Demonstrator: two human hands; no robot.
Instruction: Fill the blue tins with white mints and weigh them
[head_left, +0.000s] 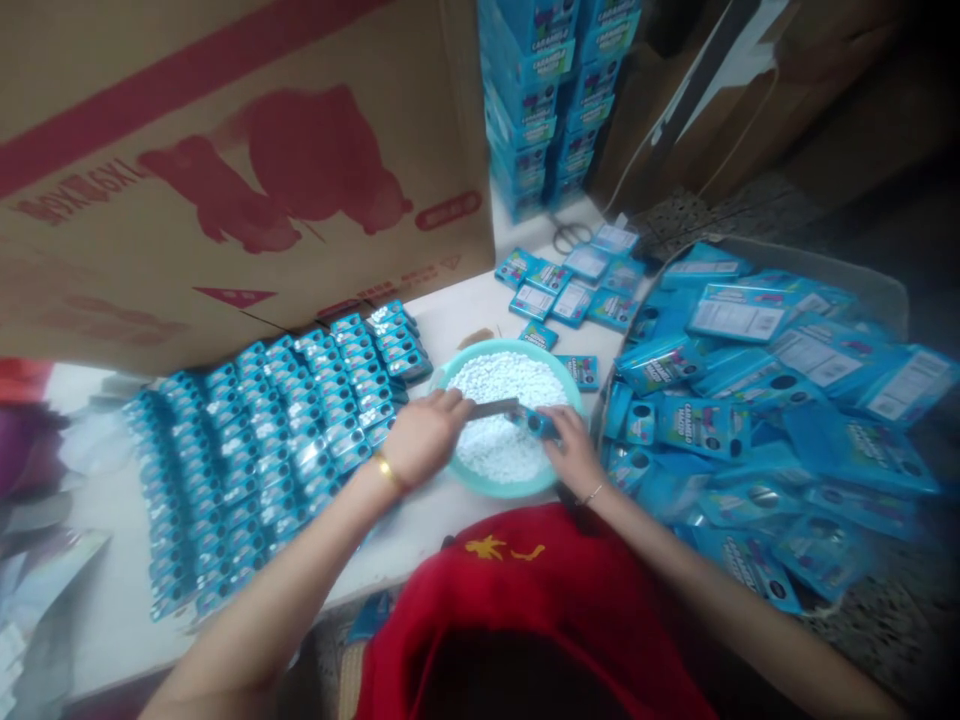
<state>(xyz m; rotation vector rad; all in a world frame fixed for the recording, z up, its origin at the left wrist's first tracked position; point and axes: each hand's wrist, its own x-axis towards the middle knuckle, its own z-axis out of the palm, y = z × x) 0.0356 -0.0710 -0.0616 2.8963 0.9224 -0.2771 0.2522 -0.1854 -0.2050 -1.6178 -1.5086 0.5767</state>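
A turquoise bowl (495, 488) full of small white pellets (510, 375) sits at the table's edge before me. My left hand (429, 436), at the bowl's left side, is closed around a narrow dark flat tool (493, 408) that reaches across the pellets. Its far end meets a small blue box (534, 421), and I cannot make out the shape of its tip. Over the bowl's right side my right hand (574, 452) holds that box, with fingers covering part of it.
Rows of small blue boxes (292, 440) cover the table's left. A large cardboard carton (300, 150) stands behind. Flat blue packs (570, 300) and scissors (574, 235) lie beyond the bowl. Blue packs (705, 425) heap at right; blue boxes (525, 110) are stacked at the back.
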